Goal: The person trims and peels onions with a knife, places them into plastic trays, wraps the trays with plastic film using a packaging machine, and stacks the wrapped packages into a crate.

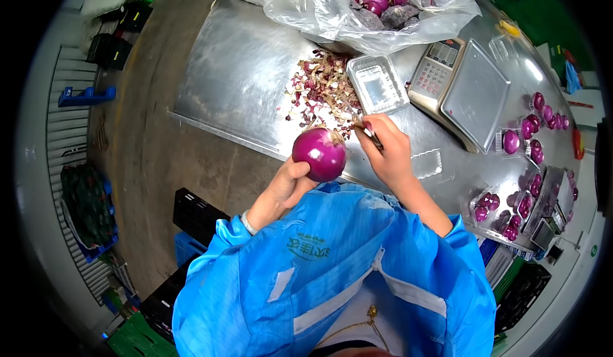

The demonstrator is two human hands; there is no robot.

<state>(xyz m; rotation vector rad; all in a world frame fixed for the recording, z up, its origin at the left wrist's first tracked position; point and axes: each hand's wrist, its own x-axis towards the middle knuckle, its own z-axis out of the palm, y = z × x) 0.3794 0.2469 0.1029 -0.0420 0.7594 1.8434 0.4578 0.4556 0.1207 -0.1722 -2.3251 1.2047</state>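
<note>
My left hand [281, 188] is closed around a purple onion [318, 156], gripping it from its near left side; my thumb lies along its near face, and my other fingers are mostly hidden beneath. The onion sits beyond my fingertips, above the near edge of the steel table [236, 76], with its dry, brownish end turned to the far right, towards my other hand. My right hand [388, 149] is just right of the onion, fingers closed on what looks like a small knife [377, 141]; I can't tell whether its tip touches the skin.

Just beyond the onion lies a loose heap of peelings [322, 89], purple, white and brown. Right of the heap stands a clear plastic tray [378, 86], and right of that a scale [456, 89] with keypad and metal pan. At the far side, a big clear plastic bag [313, 12] gapes open, showing purple onions [375, 1] and some dark, greyish lumps [399, 16]. Over on the right of the table, small clear trays [473, 199] hold smaller-looking purple onions [511, 142], several to some trays.
</note>
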